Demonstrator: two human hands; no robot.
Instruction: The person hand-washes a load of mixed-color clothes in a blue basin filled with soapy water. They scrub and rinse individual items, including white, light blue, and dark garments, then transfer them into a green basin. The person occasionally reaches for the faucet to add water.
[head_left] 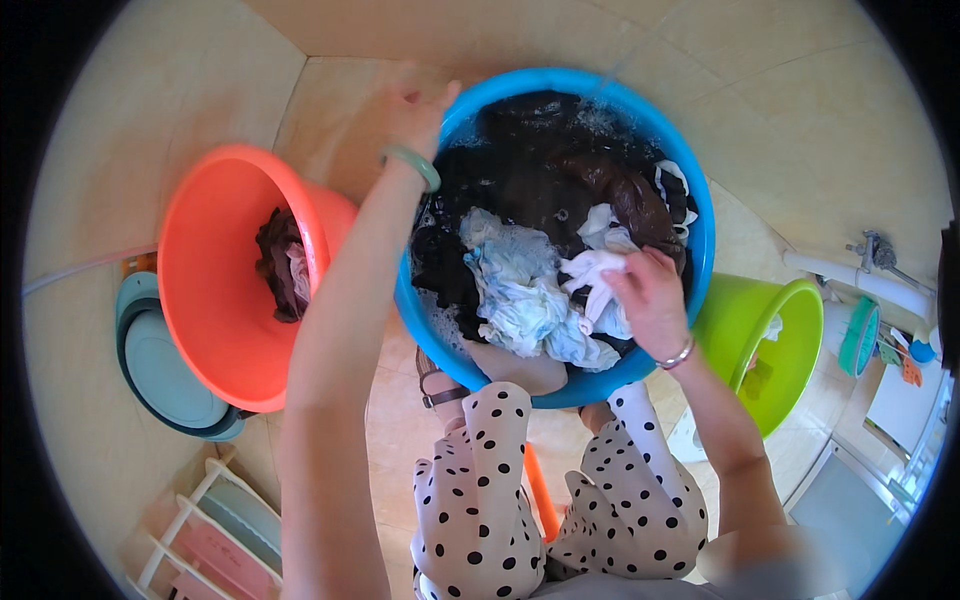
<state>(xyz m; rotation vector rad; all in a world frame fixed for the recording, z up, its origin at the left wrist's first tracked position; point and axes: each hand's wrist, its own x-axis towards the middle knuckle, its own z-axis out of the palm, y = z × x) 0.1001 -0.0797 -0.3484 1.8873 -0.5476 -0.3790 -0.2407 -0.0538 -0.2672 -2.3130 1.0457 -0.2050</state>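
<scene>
A large blue tub in front of me holds dark water with some suds and a heap of wet clothes. Black and brown garments lie in it. On top, toward me, is a bunched pale blue and white garment. My right hand is closed on a small white cloth over the right side of the heap. Past the tub's upper left rim is my left hand, slightly blurred, its fingers apart and nothing seen in them. A pale green bangle circles that wrist.
Left of the tub, an orange-red bucket holds dark and pink clothes. Beside it lean pale blue-green basins. A white rack stands lower left. On the right are a lime green bucket and a white pipe. My knees flank the near side.
</scene>
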